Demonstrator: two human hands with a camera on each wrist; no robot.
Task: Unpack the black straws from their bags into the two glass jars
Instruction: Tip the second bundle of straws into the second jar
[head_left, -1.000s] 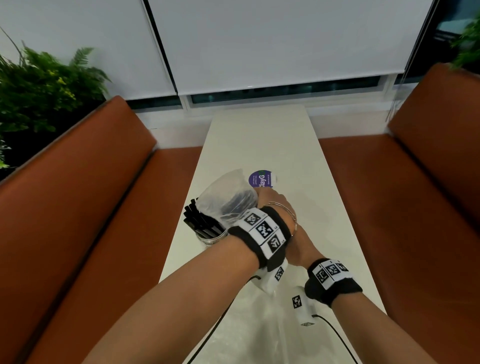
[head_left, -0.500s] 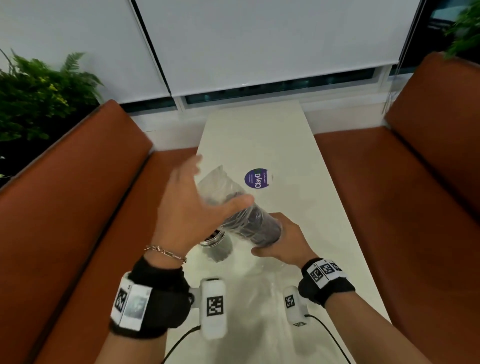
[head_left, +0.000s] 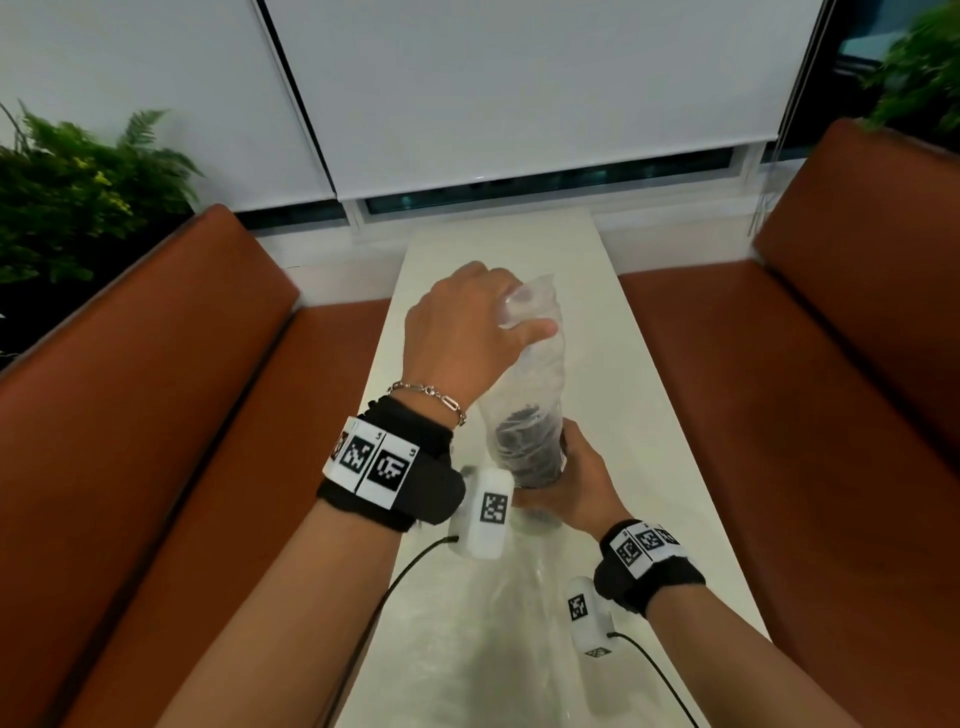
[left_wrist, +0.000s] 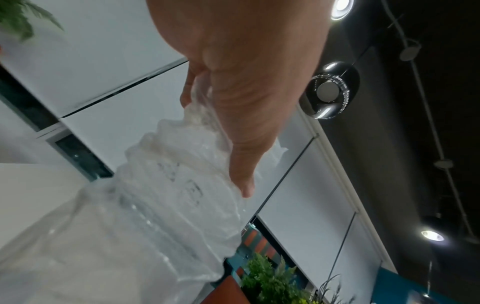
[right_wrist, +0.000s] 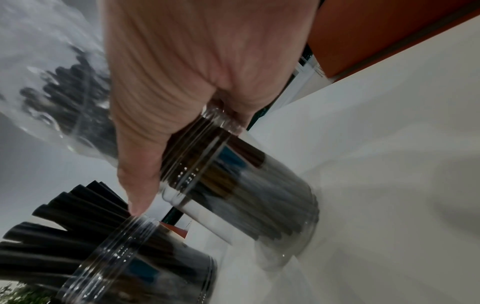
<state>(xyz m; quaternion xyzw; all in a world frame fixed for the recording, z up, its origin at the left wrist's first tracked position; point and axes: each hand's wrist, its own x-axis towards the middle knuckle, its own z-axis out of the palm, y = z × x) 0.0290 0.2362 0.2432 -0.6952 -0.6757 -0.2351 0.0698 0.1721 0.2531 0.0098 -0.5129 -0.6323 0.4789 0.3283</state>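
A clear plastic bag (head_left: 537, 379) stands upright over a glass jar (right_wrist: 241, 185) on the white table (head_left: 639, 467). Black straws (head_left: 524, 447) fill the bag's lower part and reach down into the jar. My left hand (head_left: 498, 317) grips the crumpled top of the bag (left_wrist: 168, 195) between thumb and fingers. My right hand (head_left: 563, 483) wraps the jar's rim and the bag's lower end (right_wrist: 52, 82). A second glass jar (right_wrist: 135, 263) stands to the left with black straws (right_wrist: 64, 216) sticking out of it; my left wrist hides it in the head view.
An empty clear bag (head_left: 493, 649) lies flat on the table's near end. Orange benches (head_left: 156, 415) (head_left: 831, 415) run along both sides. Green plants (head_left: 67, 197) stand behind the bench backs. Camera cables (head_left: 400, 577) trail from both wrists.
My left hand came off my right wrist, rose open, and now grips the bag's top. The bag swung from leaning left to upright over the jar.
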